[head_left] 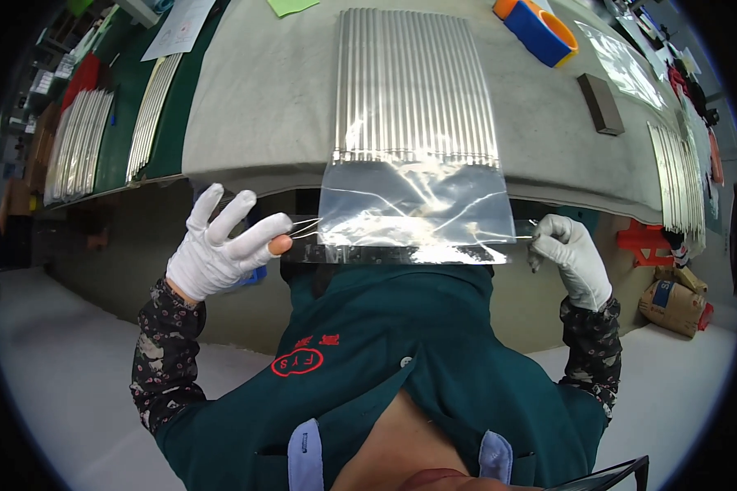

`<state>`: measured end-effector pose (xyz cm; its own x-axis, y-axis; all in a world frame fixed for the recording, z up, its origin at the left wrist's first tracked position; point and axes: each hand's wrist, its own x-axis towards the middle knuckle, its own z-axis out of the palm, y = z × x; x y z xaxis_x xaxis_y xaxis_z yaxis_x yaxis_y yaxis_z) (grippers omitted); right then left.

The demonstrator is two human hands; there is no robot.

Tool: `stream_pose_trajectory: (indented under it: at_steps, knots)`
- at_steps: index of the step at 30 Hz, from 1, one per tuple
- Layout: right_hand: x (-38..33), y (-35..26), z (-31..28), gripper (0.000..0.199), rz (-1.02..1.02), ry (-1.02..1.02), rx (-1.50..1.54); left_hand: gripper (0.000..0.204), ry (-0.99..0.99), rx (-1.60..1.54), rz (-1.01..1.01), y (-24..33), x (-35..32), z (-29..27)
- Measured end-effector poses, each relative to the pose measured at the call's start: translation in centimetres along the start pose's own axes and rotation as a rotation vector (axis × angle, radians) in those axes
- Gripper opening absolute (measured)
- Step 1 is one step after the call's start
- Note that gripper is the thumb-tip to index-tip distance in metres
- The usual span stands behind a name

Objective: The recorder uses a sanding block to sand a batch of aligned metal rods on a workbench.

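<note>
At bench edge: bagging a flat row of metal strips, mouth of the bag held open between both hands.

Far left on the green mat, spare bundles of metal strips lie fanned. My left hand, white-gloved, pinches the left corner of the clear plastic bag between thumb and forefinger, other fingers spread wide. The bag hangs off the grey padded table, with the row of strips inside it lying on the pad, well up the bag. My right hand is closed in a fist on the bag's right corner. I judge this the sealing or folding stage; next I'd need even tension across the mouth so the strips stay aligned. Blue-and-orange tape roll sits beyond, upper right.
</note>
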<state>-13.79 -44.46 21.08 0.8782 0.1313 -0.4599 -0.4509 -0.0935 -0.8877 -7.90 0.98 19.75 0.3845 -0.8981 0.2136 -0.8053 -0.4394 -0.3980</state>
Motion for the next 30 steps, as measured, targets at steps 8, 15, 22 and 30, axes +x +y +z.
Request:
stream_pose_trajectory:
  at_steps: [8, 15, 22, 30]
  knots:
    - [-1.6, -0.7, 5.0, 0.071, -1.011, 0.478, -1.307, 0.054, 0.043, -0.091, -0.078, 0.7, -0.3, 0.6]
    - [1.6, 2.3, 5.8, 0.039, -1.159, 0.641, -1.629, 0.031, 0.09, -0.087, -0.134, 1.5, 1.0, 0.4]
    - [2.3, 2.1, 5.2, 0.03, -1.214, 0.628, -1.506, 0.067, 0.309, -0.207, -0.368, 3.4, -1.1, 1.1]
    - [2.5, 2.0, 5.5, 0.03, -1.247, 0.608, -1.431, 0.034, 0.197, -0.039, -0.32, 9.2, 8.9, -1.2]
